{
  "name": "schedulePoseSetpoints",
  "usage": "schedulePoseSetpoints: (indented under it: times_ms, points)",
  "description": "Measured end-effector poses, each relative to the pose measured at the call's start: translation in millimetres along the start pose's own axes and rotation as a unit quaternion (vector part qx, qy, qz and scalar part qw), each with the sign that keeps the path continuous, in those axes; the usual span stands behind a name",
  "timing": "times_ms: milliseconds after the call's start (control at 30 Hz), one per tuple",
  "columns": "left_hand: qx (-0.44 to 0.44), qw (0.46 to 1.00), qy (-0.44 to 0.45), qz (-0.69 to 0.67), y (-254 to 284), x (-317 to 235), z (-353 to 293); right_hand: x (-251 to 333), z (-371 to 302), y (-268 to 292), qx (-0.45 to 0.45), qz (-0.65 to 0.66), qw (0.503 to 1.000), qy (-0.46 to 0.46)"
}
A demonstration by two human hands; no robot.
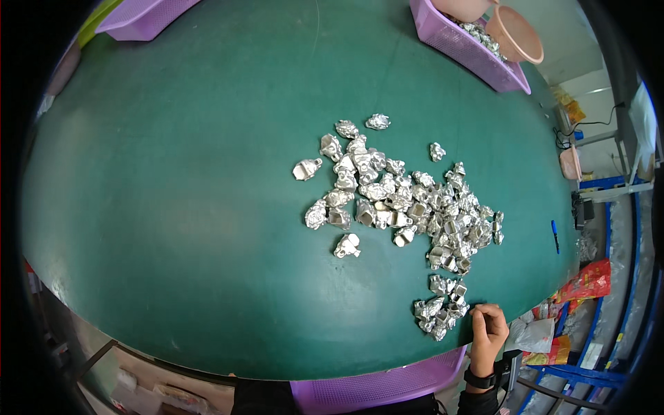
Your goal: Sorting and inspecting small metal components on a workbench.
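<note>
My right hand (489, 325) rests at the table's near right edge, its fingers curled closed. What they hold, if anything, is hidden. A dark band circles the wrist. Right beside the fingertips lies a small cluster of shiny silver metal castings (440, 309), lumpy pieces with square hollows. A larger heap of the same castings (449, 221) spreads farther off, trailing to the left and away. Some lie apart, such as one casting (347, 245) nearer me and another casting (437, 151) at the far side. My left hand is out of view.
The green table (173, 207) has a curved edge. A purple basket (380, 384) sits below its near edge. At the far right, another purple basket (477, 59) holds castings and a peach bowl (515, 34). A purple tray (149, 17) is far left. A blue pen (555, 236) lies right.
</note>
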State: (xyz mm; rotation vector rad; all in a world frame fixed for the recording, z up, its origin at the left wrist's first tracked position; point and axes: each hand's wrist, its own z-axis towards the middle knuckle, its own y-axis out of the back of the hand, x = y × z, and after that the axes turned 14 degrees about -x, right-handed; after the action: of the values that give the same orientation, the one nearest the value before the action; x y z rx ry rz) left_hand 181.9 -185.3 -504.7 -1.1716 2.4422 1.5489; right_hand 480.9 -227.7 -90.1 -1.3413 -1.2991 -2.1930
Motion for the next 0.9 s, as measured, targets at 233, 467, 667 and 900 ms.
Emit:
schedulePoseSetpoints:
  times_ms: [233,467,667,900]
  points:
    - [-0.012,0.994,0.022,-0.106,7,-3,4,10,4,1,-0.001,0.025,0.999,-0.022]
    - [-0.058,0.79,0.162,-0.589,77,21,-47,44,17,-19,0.057,-0.049,0.984,0.162]
    - [-0.273,0.607,0.26,-0.7,203,73,-150,60,46,-24,0.123,-0.042,0.945,0.3]
    - [-0.509,0.644,-0.141,-0.553,369,-71,-227,37,31,-7,0.101,0.045,0.964,0.244]
